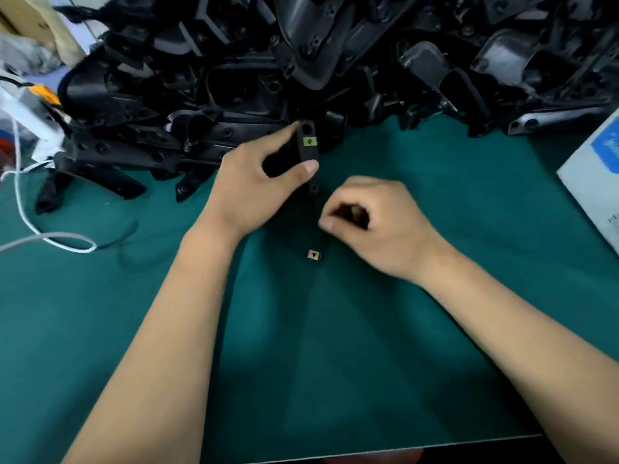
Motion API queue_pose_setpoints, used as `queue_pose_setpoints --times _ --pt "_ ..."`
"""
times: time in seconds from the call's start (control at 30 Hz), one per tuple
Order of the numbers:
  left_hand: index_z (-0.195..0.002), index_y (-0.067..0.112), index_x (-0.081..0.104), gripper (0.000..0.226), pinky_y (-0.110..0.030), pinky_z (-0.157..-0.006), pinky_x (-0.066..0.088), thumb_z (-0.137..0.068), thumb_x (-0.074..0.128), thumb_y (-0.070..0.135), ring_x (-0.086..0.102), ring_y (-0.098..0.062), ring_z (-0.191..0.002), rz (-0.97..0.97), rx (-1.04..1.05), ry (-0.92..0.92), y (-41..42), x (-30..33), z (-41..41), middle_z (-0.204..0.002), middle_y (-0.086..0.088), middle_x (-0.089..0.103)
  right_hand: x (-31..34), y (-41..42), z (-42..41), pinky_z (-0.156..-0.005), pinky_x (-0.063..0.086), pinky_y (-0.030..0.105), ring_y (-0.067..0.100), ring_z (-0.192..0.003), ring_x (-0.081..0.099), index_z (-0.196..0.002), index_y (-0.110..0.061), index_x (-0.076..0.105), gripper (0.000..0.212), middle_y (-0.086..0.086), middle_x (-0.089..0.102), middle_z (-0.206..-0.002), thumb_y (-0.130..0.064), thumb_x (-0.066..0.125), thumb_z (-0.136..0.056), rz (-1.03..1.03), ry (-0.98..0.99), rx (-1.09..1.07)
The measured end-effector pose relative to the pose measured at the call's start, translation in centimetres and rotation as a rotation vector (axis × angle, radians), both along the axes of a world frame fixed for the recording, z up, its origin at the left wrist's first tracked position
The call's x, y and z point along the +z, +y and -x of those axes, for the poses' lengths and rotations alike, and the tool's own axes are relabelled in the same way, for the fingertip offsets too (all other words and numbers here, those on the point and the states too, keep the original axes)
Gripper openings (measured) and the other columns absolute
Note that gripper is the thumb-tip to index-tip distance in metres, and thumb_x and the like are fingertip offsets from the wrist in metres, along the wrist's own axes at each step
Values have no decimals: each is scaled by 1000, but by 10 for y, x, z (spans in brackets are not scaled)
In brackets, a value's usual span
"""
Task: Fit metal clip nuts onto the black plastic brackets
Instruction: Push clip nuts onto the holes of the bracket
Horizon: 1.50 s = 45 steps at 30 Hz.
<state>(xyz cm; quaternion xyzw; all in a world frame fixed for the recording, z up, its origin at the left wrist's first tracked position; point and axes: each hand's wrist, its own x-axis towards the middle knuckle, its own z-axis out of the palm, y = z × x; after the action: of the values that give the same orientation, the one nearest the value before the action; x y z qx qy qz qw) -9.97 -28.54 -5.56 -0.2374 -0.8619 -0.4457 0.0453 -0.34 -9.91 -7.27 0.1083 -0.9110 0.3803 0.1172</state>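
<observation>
green matting covered the worktop (pixel 385 346), with a deep heap of black plastic brackets (pixel 301 61) piled along its far edge. landmark for these notes: the loose clip nut (pixel 313 255) lying alone on the mat.

left hand (pixel 254 182), just beyond the loose nut and a little to its left, gripped one bracket (pixel 308 145) between thumb and fingers, holding it roughly upright against the foot of the heap. a yellowish clip nut (pixel 310 141) already sat on that bracket's upper part, below a round hole. right hand (pixel 371 222), just beyond the loose nut and to its right, had its fingers curled inward with the thumb tip forward; could not tell whether it pinched a nut or nothing, since the hollow of the hand was dark.

judgement: one nut fitted, a lower tab near the left thumb probably next. to do it well, keep the bracket pinned steady, turn the nut's open side toward the tab edge, slide it on squarely until its hole lines up with the bracket's hole. a skewed push might spring the clip or send it skittering. the small nut will likely be fiddly to lift off soft matting.

writing: a pale box (pixel 593 175) far right of the loose nut carried blue print, too blurred to read. cardboard (pixel 20 18) far beyond and left of it showed no legible marks. a white cable (pixel 50 236) looped to the left.
</observation>
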Motion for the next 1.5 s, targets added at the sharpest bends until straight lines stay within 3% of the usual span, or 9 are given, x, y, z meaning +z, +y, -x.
queue_pose_setpoints --times 0.1,0.33,0.4,0.5,0.6,0.77,0.93,1.17,1.5 --pt "-144 28 61 59 -26 -116 41 -88 76 42 54 9 -129 -29 39 -20 -6 -3 6 -136 18 65 0 -9 -5 -83 47 37 10 -95 51 -93 -31 73 18 -13 57 -92 -47 77 -87 -213 -68 93" --pt "-145 29 60 66 -33 -117 42 -85 71 52 54 3 -132 -37 33 -60 -9 -5 9 -139 17 64 8 -12 -11 -77 49 33 8 -86 53 -92 -22 67 10 -14 57 -90 -22 77 -91 -189 -67 314" --pt "-146 28 59 68 -33 -118 41 -83 72 51 54 3 -133 -48 17 -87 -9 -4 8 -139 16 64 7 -11 -13 -71 47 30 12 -77 56 -90 -16 64 12 -10 60 -84 -13 75 -91 -112 -33 291" --pt "-145 26 60 69 -34 -119 40 -81 74 48 55 1 -133 -39 -25 -105 -5 -2 3 -138 14 65 9 -1 -9 -67 48 29 18 -68 59 -97 -13 62 13 0 67 -77 -5 71 -92 193 -60 106" --pt "-141 31 63 63 -35 -117 42 -82 76 45 59 4 -126 -58 -81 -139 -1 0 -2 -130 19 69 9 15 -3 -61 48 29 19 -62 60 -96 -8 72 8 11 72 -76 -1 71 -92 432 -92 -53" --pt "-130 49 63 50 -27 -114 43 -83 79 45 59 8 -123 -92 -190 -216 3 -1 -7 -124 28 69 9 31 2 -70 58 22 18 -73 73 -106 -1 75 17 12 76 -84 3 75 -89 867 -220 -159" --pt "-144 38 52 76 -7 -110 34 -76 87 44 48 16 -131 -32 -299 -256 5 2 -10 -128 41 60 10 31 4 -57 55 24 16 -69 66 -88 -6 72 9 11 71 -81 -2 69 -96 824 -214 -129" --pt "-155 26 46 97 -27 -124 29 -72 88 54 40 11 -141 56 -318 -184 9 1 -13 -152 21 52 10 24 3 -57 54 22 15 -62 63 -89 -4 74 6 9 70 -74 -1 72 -93 855 -229 -122" --pt "-158 25 41 110 -34 -125 30 -65 84 64 38 0 -147 93 -273 -142 16 3 -16 -155 9 50 10 29 4 -59 55 22 15 -65 66 -97 -6 63 13 10 71 -77 5 68 -93 956 -294 -95"
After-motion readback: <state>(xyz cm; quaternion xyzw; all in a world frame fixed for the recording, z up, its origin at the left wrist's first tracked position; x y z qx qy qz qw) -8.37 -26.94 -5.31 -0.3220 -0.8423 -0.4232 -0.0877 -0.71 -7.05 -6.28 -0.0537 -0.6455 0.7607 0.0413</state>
